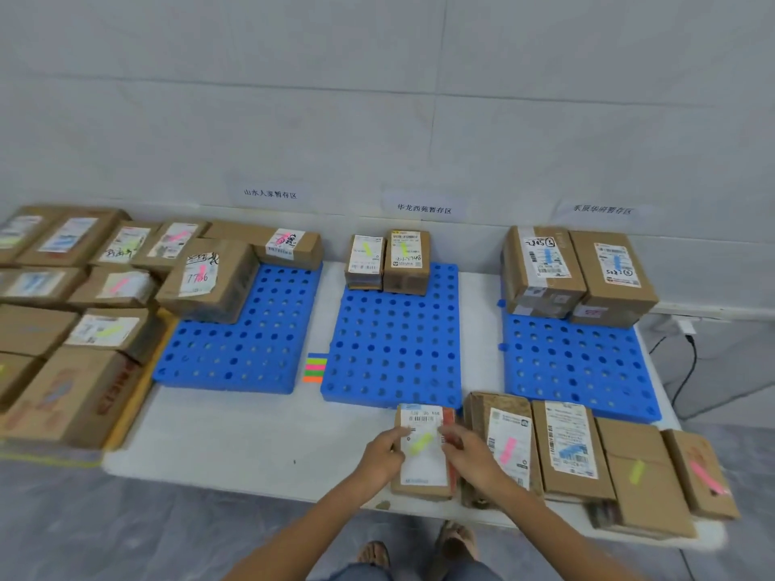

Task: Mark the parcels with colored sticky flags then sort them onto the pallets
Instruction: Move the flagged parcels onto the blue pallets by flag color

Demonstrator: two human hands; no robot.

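The left hand [383, 450] and right hand [469, 452] are pinching the two long sides of a small parcel [423, 467], which is lying at the near edge of the tabletop [235, 429], just in front of the middle pallet [398, 354]. It is already carrying a yellow flag [420, 443], so sorting is what is left for it. Each pallet is holding two parcels: pink-flagged on the left pallet [243, 354], yellow on the middle, blue on the right pallet [574, 362]. Four flagged parcels [572, 446] are waiting beside the right hand. A heap [67, 396] is sitting far left, possibly not all flagged.
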